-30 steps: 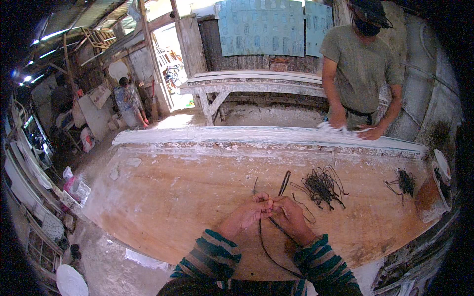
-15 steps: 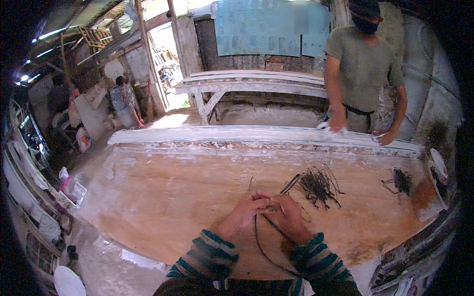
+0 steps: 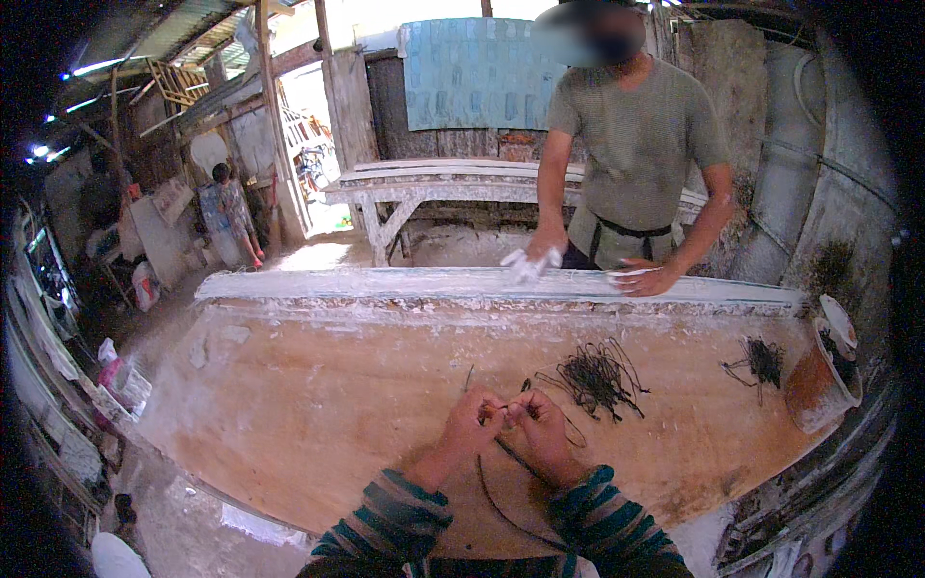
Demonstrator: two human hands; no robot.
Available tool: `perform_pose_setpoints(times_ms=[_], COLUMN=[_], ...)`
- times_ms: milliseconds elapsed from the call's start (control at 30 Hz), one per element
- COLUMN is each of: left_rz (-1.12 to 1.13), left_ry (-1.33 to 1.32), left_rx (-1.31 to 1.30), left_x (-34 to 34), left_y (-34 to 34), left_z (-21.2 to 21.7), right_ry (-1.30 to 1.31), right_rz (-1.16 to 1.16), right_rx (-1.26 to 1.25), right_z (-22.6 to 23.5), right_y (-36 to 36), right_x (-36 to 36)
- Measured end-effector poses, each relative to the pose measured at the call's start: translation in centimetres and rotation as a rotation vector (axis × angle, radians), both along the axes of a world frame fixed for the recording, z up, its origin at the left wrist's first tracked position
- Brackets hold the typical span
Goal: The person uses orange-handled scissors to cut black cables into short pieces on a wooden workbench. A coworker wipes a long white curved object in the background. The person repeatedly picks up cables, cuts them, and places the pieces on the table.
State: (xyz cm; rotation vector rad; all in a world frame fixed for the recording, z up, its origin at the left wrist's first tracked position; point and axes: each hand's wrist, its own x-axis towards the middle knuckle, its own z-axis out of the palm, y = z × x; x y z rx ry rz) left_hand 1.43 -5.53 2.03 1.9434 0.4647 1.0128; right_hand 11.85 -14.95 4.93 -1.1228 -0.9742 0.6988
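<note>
My left hand (image 3: 470, 424) and my right hand (image 3: 540, 429) meet above a brown wooden worktable (image 3: 318, 405), both pinching the end of a thin black wire (image 3: 493, 491) that loops down toward my striped sleeves. The fingertips touch around the wire's tip. A tangled pile of black wire pieces (image 3: 597, 374) lies just right of my hands, and a smaller pile (image 3: 764, 360) sits farther right.
A person in a grey-green shirt (image 3: 636, 154) stands across the table, hands on its white-smeared far edge (image 3: 462, 284). A tipped orange pot (image 3: 819, 380) lies at the right end. A white bench (image 3: 434, 183) stands behind. Another person (image 3: 234, 207) stands far left.
The view has shifted slightly lower. My hands stay together on the wire, turning it a little. The person opposite has shifted their hands along the far edge.
</note>
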Motion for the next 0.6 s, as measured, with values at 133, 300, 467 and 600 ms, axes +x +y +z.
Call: perform_pose_setpoints(times_ms=[133, 300, 467, 600], left_rz=[0.032, 0.04, 0.036, 0.035], left_ry=[0.047, 0.051, -0.02, 0.0], left_rx=[0.037, 0.242, 0.34, 0.31], left_x=[-0.3, -0.8, -0.8, -0.7], left_y=[-0.9, -0.9, -0.9, -1.0], left_z=[1.2, 2.0, 1.8, 1.7], right_ry=[-0.056, -0.026, 0.418, 0.482], right_rz=[0.048, 0.148, 0.222, 0.212], right_rx=[-0.072, -0.094, -0.136, -0.103], right_z=[-0.6, -0.1, 0.2, 0.6], right_y=[-0.1, -0.3, -0.3, -0.4], right_x=[1.2, 1.1, 1.1, 1.1])
